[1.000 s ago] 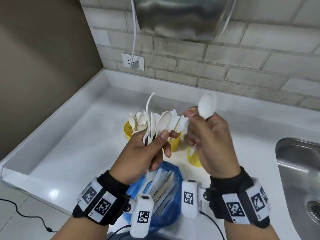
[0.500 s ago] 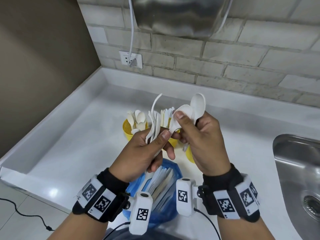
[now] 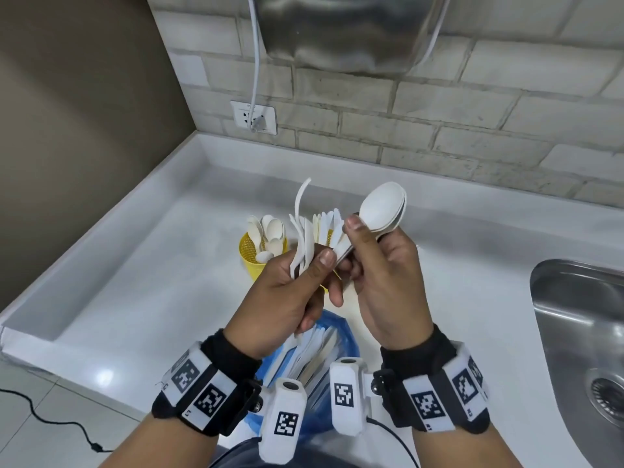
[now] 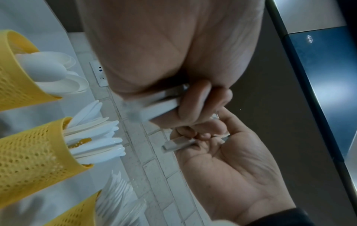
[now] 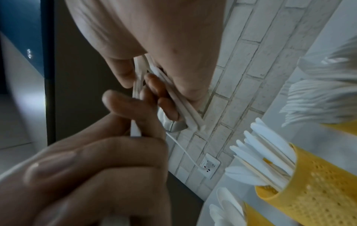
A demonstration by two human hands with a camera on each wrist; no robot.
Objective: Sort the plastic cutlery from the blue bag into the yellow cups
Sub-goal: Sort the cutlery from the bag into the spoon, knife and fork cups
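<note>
Sorting partway: yellow cups on surface already w/ spoons, knives, forks; left hand gripping mixed bundle, right hand pinching stacked spoons, more cutlery left in blue bag.

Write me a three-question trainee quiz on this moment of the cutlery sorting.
1. True or false: the right hand holds stacked spoons.
2. Where is the blue bag? A) in the sink B) on the counter below the hands C) on the floor
3. What fills the leftmost yellow cup in the head view?

Key: 1 true. 2 B. 3 spoons; meanwhile the left hand grips a mixed bundle of cutlery.
</note>
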